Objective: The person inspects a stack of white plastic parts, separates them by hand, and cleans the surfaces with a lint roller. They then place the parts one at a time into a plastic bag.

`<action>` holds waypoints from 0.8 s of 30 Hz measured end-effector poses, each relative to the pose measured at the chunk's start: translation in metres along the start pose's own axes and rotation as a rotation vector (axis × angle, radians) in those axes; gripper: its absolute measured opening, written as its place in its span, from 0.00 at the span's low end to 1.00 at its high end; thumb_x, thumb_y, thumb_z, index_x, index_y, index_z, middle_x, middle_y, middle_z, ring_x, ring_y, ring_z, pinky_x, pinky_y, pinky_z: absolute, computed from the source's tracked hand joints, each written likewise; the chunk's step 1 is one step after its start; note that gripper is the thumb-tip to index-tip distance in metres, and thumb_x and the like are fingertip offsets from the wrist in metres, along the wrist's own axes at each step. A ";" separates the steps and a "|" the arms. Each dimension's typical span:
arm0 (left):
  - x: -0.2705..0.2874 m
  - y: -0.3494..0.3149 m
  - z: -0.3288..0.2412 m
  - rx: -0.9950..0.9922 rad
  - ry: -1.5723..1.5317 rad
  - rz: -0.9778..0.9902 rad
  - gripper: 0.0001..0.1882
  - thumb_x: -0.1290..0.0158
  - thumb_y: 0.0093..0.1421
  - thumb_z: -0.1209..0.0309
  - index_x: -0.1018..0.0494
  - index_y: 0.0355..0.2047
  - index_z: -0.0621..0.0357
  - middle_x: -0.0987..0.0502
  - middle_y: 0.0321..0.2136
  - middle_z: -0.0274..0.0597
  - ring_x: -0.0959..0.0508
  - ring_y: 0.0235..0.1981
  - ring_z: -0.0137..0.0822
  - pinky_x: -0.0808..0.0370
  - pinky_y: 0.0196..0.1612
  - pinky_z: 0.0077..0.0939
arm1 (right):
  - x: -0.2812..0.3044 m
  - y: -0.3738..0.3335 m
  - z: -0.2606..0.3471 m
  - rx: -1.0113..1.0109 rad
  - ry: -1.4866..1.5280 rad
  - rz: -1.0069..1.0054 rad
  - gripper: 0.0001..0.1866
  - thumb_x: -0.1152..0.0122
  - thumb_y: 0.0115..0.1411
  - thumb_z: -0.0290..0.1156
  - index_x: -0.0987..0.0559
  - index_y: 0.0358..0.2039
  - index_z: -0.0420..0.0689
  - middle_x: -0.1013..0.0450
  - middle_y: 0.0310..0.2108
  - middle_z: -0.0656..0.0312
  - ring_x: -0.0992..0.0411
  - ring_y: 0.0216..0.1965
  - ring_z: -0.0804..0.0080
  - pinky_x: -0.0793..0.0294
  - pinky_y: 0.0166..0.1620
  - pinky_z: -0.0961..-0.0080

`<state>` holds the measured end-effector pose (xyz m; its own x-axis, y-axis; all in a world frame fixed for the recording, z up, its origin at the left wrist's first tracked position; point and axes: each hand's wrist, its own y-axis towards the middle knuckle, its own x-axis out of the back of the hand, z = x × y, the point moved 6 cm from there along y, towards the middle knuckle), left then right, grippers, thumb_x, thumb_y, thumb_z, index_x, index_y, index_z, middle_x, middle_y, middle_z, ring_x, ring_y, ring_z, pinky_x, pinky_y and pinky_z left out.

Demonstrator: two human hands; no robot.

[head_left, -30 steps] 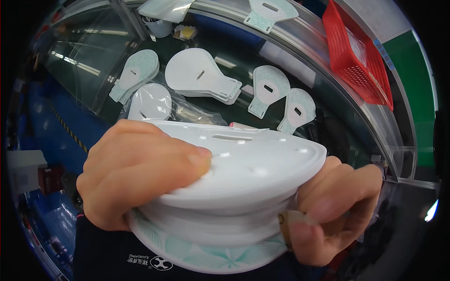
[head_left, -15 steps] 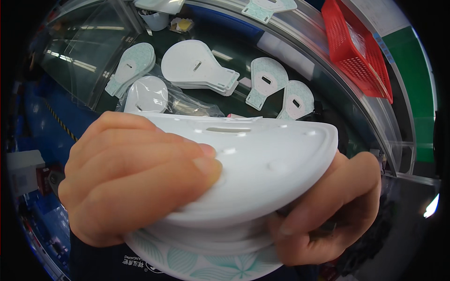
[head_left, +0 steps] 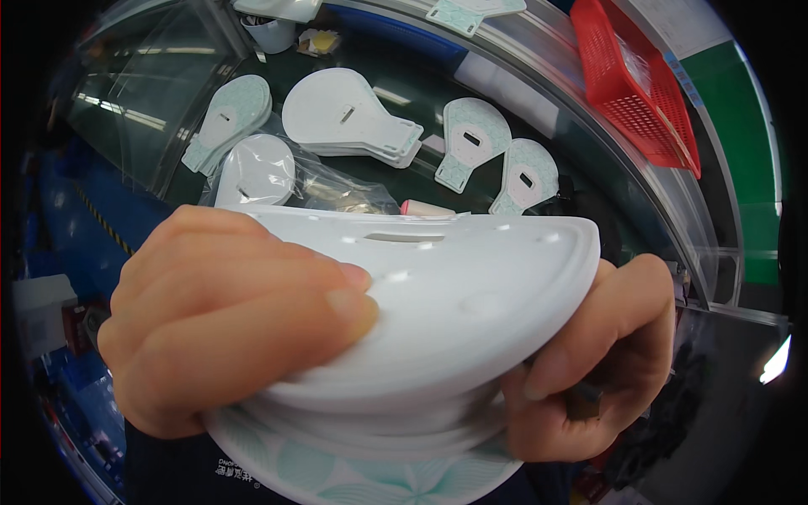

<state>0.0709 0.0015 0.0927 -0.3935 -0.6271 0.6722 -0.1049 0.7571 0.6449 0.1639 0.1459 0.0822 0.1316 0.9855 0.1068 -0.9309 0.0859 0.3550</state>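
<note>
Close in front of me is a white plastic housing (head_left: 471, 295) with a rounded rim and a narrow slot near its far edge. Below it, toward my body, shows a broad rounded panel (head_left: 337, 467) with pale green leaf patterns; how the two join is partly hidden. My left hand (head_left: 227, 320) grips the housing's left side, thumb and fingers pressed on the white surface. At the right edge my right hand (head_left: 602, 366) is curled, its fingertips tucked under the rim against the housing; what else they pinch there is hidden.
On the dark bench beyond lie white paddle-shaped panels (head_left: 332, 114), green-patterned ones (head_left: 475, 139) with slots, and a clear plastic bag (head_left: 337, 189) by another white panel. A red basket (head_left: 631, 93) stands at the far right, and a small bucket (head_left: 271, 35) at the back left.
The housing and both hands have shifted slightly left in the picture. My right hand sits a little higher, and a pink-ended object beyond the housing shows more. Both hands keep their hold.
</note>
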 end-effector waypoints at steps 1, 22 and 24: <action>0.002 0.000 0.002 -0.018 -0.008 0.064 0.16 0.45 0.53 0.67 0.35 0.35 0.64 0.25 0.24 0.50 0.25 0.21 0.34 0.32 0.24 0.26 | -0.002 0.000 0.001 0.017 0.003 0.001 0.15 0.46 0.39 0.13 0.36 0.29 0.40 0.31 0.25 0.55 0.33 0.24 0.73 0.34 0.35 0.80; 0.009 -0.005 0.003 -0.015 -0.093 0.200 0.17 0.45 0.53 0.69 0.37 0.38 0.65 0.26 0.27 0.52 0.26 0.24 0.36 0.32 0.27 0.29 | 0.009 -0.018 0.005 -0.235 -0.190 -0.132 0.27 0.33 0.36 0.21 0.34 0.39 0.36 0.27 0.33 0.55 0.26 0.36 0.69 0.29 0.43 0.74; 0.008 -0.005 0.002 -0.032 -0.095 0.196 0.18 0.45 0.52 0.69 0.37 0.38 0.65 0.25 0.27 0.52 0.26 0.24 0.36 0.32 0.27 0.30 | 0.002 -0.011 0.003 -0.137 0.068 0.012 0.21 0.36 0.37 0.18 0.33 0.33 0.38 0.27 0.29 0.55 0.26 0.33 0.70 0.29 0.41 0.77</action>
<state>0.0661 -0.0066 0.0940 -0.4884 -0.4475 0.7492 0.0100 0.8556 0.5176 0.1758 0.1468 0.0814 0.1010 0.9938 0.0460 -0.9707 0.0883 0.2237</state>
